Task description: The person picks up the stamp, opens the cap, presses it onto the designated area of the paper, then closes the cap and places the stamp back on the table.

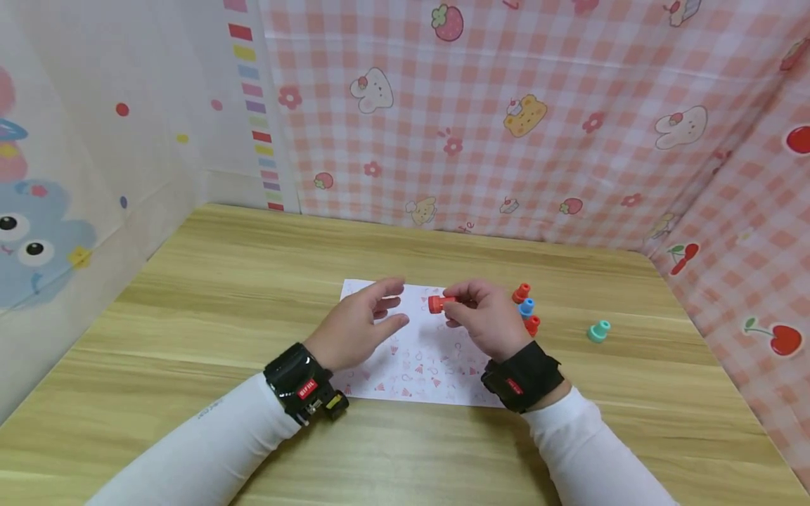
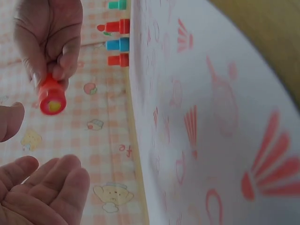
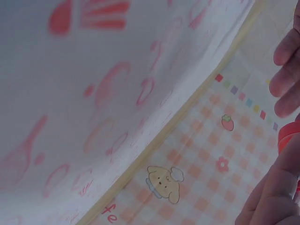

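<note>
Pinching red cyl. plastic stamp (image 1: 435, 304), R hand (image 1: 490, 320) grip clamped; L hand (image 1: 359, 325) grip apart, both over pink-printed white rect. paper (image 1: 424, 355).

At ten o'clock I see the right hand (image 2: 50, 40) pinching a red stamp (image 2: 51, 96), yellow showing at its end; at eight, the left hand (image 2: 44, 194). Four more stamps (image 2: 123, 28) sit at eleven; red-printed paper (image 2: 206, 98) spans three.

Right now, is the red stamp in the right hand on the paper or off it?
Off: the left wrist view shows the red stamp pinched in the right hand, with a gap between it and the paper.
</note>
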`<state>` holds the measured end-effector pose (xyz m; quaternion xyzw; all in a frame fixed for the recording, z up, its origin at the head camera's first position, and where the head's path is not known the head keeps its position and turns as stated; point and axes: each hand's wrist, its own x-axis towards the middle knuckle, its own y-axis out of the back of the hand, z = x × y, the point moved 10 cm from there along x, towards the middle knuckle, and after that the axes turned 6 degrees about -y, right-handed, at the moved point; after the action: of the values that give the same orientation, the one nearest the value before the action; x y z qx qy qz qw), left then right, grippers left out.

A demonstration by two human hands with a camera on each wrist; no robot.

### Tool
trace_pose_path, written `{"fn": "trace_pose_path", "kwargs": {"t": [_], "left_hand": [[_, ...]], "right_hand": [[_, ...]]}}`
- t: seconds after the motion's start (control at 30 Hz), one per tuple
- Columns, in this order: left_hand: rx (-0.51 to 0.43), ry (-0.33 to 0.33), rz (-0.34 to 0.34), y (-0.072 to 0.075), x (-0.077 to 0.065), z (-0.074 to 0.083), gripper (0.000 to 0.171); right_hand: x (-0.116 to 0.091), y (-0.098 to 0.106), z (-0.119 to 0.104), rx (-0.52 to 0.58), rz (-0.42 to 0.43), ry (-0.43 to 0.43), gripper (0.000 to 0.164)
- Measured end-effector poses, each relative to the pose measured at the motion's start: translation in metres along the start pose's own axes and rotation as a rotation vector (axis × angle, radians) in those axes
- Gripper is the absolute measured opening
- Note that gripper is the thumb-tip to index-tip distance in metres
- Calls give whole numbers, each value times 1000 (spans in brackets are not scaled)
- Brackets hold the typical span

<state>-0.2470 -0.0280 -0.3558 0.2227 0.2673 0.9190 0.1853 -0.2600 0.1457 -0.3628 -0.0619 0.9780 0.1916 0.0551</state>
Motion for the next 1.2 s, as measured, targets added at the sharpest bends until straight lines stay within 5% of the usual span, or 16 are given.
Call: {"fn": "trace_pose_path", "kwargs": {"t": [0.33, 0.73, 1.2], "left_hand": [[-168, 17, -54, -16, 0, 3, 48], [-112, 11, -31, -16, 0, 6, 27], [-96, -9, 4, -13, -2, 8, 17]], "right_hand": [[-6, -19, -11, 25, -33, 84, 12], [-10, -28, -14, 15, -38, 103, 10], [-12, -41, -11, -23, -145, 76, 12]]}}
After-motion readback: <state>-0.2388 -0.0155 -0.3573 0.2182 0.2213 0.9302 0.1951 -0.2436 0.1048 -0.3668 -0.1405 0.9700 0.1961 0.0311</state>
